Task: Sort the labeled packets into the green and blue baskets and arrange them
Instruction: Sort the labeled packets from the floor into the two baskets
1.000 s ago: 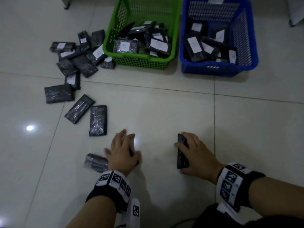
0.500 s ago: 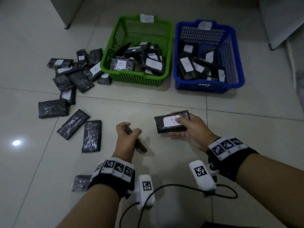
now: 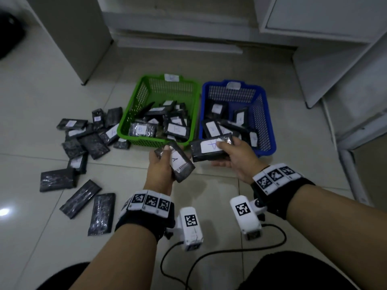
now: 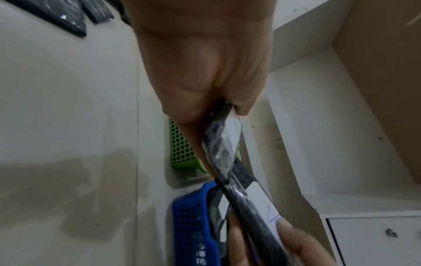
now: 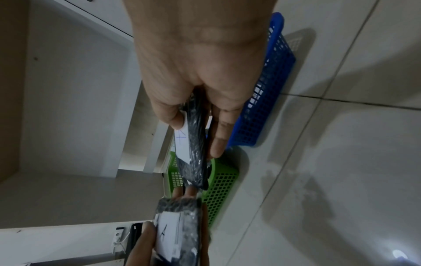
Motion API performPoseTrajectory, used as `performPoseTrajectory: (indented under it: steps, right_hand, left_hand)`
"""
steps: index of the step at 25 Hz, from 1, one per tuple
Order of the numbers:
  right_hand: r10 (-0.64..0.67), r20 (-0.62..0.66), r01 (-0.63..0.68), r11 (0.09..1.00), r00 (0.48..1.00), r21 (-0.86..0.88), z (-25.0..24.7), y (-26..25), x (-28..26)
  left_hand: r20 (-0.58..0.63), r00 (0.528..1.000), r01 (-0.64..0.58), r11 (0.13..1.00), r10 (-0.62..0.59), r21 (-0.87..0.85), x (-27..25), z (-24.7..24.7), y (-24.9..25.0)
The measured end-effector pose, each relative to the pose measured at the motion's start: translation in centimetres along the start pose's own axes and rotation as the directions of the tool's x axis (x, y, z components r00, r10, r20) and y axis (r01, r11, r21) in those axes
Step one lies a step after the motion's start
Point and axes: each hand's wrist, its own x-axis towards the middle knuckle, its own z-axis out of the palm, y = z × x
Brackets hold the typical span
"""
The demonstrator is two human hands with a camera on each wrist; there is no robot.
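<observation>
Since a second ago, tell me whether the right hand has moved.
Yes. The right hand has come up off the floor tiles and forward, gripping a labeled packet just before the blue basket.

We see a shiny floor (image 3: 52, 84) made of big pale tiles with thin dark lines between them. A small bright spot of light (image 3: 4, 211) shines on it at the near left. Far off on the left stands a tall grey cabinet (image 3: 69, 32). Something dark and round (image 3: 9, 32) sits at the far left edge, too dim to tell what it is. A low white step (image 3: 178, 46) runs along the far side. On the right stands white furniture (image 3: 326, 15) with flat doors. In the left wrist view one door has a small round knob (image 4: 391, 233). Two black cables (image 3: 209, 256) curl on the floor near us.
</observation>
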Motion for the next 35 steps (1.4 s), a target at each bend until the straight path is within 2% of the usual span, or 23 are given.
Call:
performPoseTrajectory:
  steps: [2,4,8,11,15,17,22,27,31,33,35]
  right_hand:
    - [-0.009,-0.047,0.007,0.999,0.999,-0.035,-0.6,-1.6,0.9]
    - [0.0,-0.114,-0.005,0.999,0.993,-0.047,-1.1,-2.5,1.7]
    - [0.058,-0.188,-0.045,0.996,0.98,0.076,-1.7,-4.3,3.7]
    - [0.064,-0.217,-0.033,0.989,0.974,0.143,-2.2,-4.8,6.3]
    - [0.121,-0.392,-0.07,0.988,0.912,0.141,-3.6,-4.1,10.1]
    - [0.137,-0.435,-0.096,0.989,0.89,0.114,-4.3,-4.4,12.0]
    - [0.2,-0.474,-0.154,0.979,0.857,0.135,-4.2,-4.9,15.7]
    - [0.119,-0.44,-0.134,0.991,0.89,-0.002,-4.2,-4.3,20.8]
    - [0.066,-0.333,-0.129,0.977,0.941,-0.17,-5.2,-3.0,22.6]
    - [0.049,-0.274,-0.137,0.94,0.961,-0.312,-5.5,-2.2,23.0]
    - [0.027,-0.246,-0.135,0.891,0.969,-0.435,-5.5,-2.0,22.7]
  left_hand:
    - [-0.035,0.999,-0.005,1.0,0.005,0.019,0.3,1.3,1.5]
    - [-0.015,1.0,-0.014,0.999,0.015,0.046,0.8,1.6,2.7]
    - [-0.015,0.997,-0.073,0.98,0.077,0.184,1.6,3.4,5.2]
    - [-0.036,0.998,-0.048,0.96,0.06,0.275,4.6,6.2,5.3]
    - [0.004,1.0,0.007,0.931,-0.009,0.366,8.6,9.9,4.2]
    - [0.035,0.999,0.018,0.915,-0.035,0.403,9.9,11.2,4.2]
    - [0.099,0.994,-0.023,0.777,-0.051,0.63,12.7,12.2,3.8]
    - [0.055,0.998,-0.033,0.796,-0.001,0.605,16.1,14.4,2.3]
    - [0.151,0.987,-0.143,0.67,0.047,0.728,17.5,15.7,1.0]
    - [0.179,0.981,-0.188,0.582,0.072,0.791,17.7,15.6,0.7]
    - [0.178,0.982,-0.186,0.543,0.067,0.819,17.5,15.0,0.5]
